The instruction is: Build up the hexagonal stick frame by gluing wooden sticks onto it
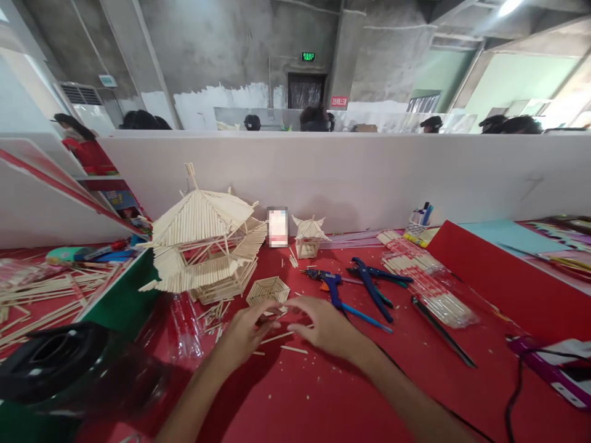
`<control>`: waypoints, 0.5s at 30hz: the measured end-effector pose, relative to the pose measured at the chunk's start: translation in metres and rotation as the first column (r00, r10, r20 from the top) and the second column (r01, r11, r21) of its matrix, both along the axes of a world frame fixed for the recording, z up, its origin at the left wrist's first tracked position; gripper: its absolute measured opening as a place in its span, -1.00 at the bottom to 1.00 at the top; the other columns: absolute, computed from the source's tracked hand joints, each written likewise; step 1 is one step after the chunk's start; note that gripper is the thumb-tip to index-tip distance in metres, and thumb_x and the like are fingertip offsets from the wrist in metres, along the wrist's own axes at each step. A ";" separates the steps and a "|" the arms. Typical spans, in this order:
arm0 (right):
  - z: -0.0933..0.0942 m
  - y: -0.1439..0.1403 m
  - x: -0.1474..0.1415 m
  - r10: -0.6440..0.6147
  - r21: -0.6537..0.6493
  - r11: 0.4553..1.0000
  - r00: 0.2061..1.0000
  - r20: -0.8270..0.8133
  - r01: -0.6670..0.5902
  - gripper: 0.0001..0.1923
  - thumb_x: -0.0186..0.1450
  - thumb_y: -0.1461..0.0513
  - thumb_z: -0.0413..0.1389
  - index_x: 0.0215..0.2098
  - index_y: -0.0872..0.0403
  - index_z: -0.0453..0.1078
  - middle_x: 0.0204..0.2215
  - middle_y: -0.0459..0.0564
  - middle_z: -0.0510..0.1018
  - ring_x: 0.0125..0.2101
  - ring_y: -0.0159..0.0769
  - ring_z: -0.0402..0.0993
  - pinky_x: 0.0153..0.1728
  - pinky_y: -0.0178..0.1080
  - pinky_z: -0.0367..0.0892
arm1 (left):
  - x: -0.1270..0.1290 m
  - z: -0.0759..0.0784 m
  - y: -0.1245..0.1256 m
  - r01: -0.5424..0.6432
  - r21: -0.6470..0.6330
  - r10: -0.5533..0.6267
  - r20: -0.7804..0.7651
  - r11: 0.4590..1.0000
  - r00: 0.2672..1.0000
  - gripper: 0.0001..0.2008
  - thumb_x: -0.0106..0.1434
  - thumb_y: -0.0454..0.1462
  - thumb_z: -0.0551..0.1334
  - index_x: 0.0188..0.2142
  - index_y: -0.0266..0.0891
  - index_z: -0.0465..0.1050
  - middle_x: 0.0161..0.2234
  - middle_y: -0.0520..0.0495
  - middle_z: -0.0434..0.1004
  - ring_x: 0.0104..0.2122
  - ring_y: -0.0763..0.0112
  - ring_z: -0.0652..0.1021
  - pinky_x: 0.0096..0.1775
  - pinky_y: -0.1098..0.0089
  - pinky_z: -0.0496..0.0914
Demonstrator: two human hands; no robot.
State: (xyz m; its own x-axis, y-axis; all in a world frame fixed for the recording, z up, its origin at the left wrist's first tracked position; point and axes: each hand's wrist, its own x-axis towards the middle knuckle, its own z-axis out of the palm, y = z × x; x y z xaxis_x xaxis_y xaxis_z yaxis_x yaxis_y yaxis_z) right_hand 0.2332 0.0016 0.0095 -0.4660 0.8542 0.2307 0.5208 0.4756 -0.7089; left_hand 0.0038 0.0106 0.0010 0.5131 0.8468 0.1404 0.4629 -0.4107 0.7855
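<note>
My left hand (247,329) and my right hand (322,325) face each other low over the red table, just in front of a small six-sided bowl-like piece of wooden sticks (268,290). On both hands the fingers are curved, with thumb and forefinger apart. Pale bits show between the fingertips; whether either hand touches them I cannot tell. A loose stick (294,349) lies beneath my hands. Behind to the left stands a large stick-built pavilion (207,246) with a pointed roof. A small stick pavilion (308,237) is farther back.
A blue glue gun (333,284) and blue-handled cutters (372,286) lie to the right, near bagged sticks (436,292) and a black utility knife (443,332). A dark jar-like container (78,363) is at near left. A white partition (351,178) closes off the back.
</note>
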 end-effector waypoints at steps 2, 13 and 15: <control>-0.006 -0.008 -0.022 0.014 -0.079 0.997 0.992 -0.124 -0.024 -0.72 0.34 0.28 0.11 0.00 -0.02 0.46 -0.14 -0.05 0.64 -0.15 -0.28 0.56 -0.09 -0.28 0.38 | 0.002 -0.005 -0.001 -0.007 -0.017 0.008 0.036 1.000 0.999 -0.86 0.34 -0.24 0.12 -0.13 -0.13 0.38 -0.17 -0.03 0.57 -0.24 0.37 0.61 -0.18 0.42 0.43; -0.044 -0.002 -0.015 -0.091 0.164 0.983 0.993 0.071 0.078 -0.80 0.38 0.34 0.07 -0.11 0.03 0.49 -0.20 0.00 0.59 -0.17 -0.22 0.44 -0.07 -0.19 0.31 | 0.000 -0.005 -0.006 0.020 -0.086 -0.041 -0.250 0.996 0.967 -0.91 0.28 -0.27 0.22 -0.21 -0.10 0.34 -0.26 0.07 0.55 -0.29 0.35 0.54 -0.29 0.45 0.32; -0.045 0.001 -0.013 -0.105 0.235 0.970 0.976 0.188 0.059 -0.73 0.40 0.36 0.02 -0.03 0.03 0.48 -0.21 0.03 0.57 -0.19 -0.20 0.40 -0.09 -0.17 0.28 | -0.012 -0.004 0.001 -0.056 -0.019 0.049 -0.286 0.998 0.957 -0.94 0.33 -0.26 0.14 -0.20 -0.11 0.35 -0.30 0.05 0.54 -0.33 0.34 0.54 -0.31 0.43 0.32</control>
State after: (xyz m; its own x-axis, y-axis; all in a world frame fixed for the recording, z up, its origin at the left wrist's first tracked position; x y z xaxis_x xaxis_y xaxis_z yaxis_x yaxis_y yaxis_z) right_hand 0.2199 0.0031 -0.0357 -0.4522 0.8275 0.3329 0.6839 0.5612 -0.4662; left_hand -0.0078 0.0119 -0.0031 0.4833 0.8750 -0.0282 0.6894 -0.3605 0.6283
